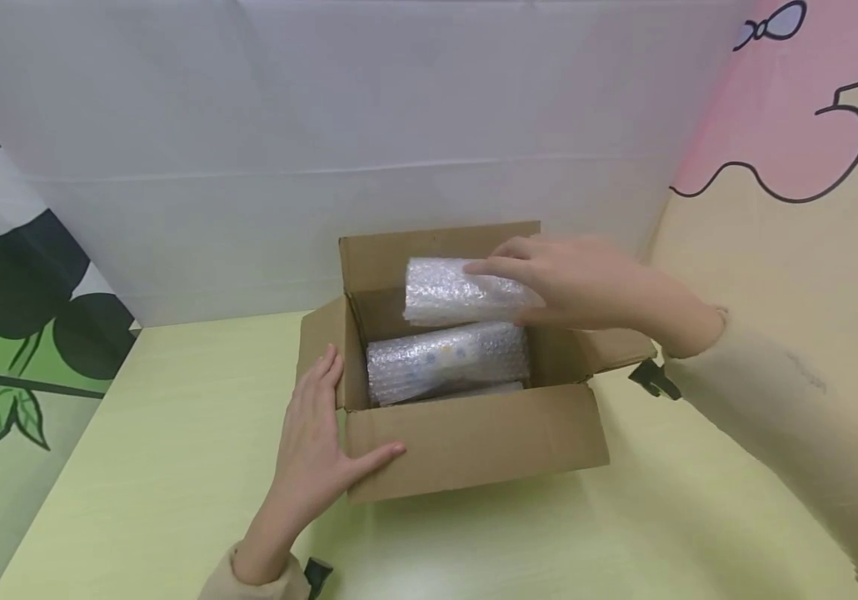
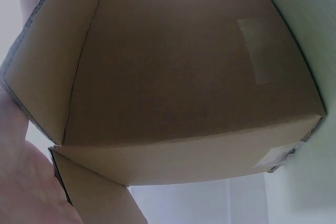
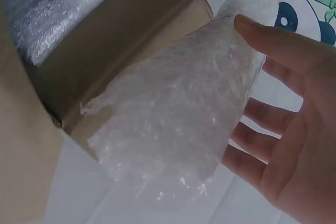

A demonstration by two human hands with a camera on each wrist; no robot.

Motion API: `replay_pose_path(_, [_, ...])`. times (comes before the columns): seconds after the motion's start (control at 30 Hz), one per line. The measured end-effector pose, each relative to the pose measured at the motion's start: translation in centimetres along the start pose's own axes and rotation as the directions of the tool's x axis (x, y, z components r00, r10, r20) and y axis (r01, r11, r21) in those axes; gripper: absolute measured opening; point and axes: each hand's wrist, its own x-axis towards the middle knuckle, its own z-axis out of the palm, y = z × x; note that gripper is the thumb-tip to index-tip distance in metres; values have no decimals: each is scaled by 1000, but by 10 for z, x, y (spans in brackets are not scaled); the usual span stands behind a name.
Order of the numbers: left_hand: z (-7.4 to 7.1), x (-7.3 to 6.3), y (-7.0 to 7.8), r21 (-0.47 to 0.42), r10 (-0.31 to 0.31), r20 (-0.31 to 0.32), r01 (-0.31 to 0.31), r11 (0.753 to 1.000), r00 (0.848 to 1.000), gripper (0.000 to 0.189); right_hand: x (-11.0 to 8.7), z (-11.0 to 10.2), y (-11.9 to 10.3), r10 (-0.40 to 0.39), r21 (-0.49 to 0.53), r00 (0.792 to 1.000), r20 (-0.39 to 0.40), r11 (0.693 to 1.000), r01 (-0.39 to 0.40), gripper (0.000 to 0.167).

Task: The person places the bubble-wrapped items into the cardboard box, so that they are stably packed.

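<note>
An open cardboard box (image 1: 474, 442) sits on the table with its flaps folded outward. My right hand (image 1: 582, 279) holds a bubble-wrapped roll (image 1: 440, 296) over the back part of the box. In the right wrist view, the thumb lies along one side of this bubble-wrapped roll (image 3: 168, 103) and the fingers along the other. A second bubble-wrapped package (image 1: 436, 362), with small blue and yellow marks showing through, lies inside the box. At the box's front left corner my left hand (image 1: 312, 446) rests straight fingers against the left flap (image 1: 320, 342), its thumb on the front flap.
The pale yellow-green table (image 1: 197, 433) extends around the box. A white cloth backdrop (image 1: 324, 125) stands close behind it, with printed cartoon panels on the left and right sides. Clear tape (image 2: 254, 51) shows on the box's outer side in the left wrist view.
</note>
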Motion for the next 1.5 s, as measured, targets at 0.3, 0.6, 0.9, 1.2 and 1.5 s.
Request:
replay_pose_path(0.3, [-1, 0, -1, -3, -9, 7, 9, 1000, 1000, 120, 40, 18, -18, -49, -42, 972, 231, 997, 61, 69])
replay_pose_path(0.6, [-2, 0, -1, -11, -11, 11, 11, 1000, 1000, 120, 57, 43, -24, -141, -31, 947, 289, 987, 157, 70])
replay_pose_path(0.9, [0, 0, -1, -7, -12, 9, 12, 1000, 1000, 120, 64, 64, -27, -138, -1, 895, 424, 988, 153, 64])
replay_pose_path(1.2, [0, 1, -2, 7, -2, -1, 3, 1000, 1000, 122, 66, 74, -31, -129, 40, 870, 477, 991, 126, 69])
replay_pose_path(1.5, [1, 1, -3, 3, 12, -6, -12, 1000, 1000, 118, 66, 74, -36, -114, 29, 837, 536, 993, 116, 74])
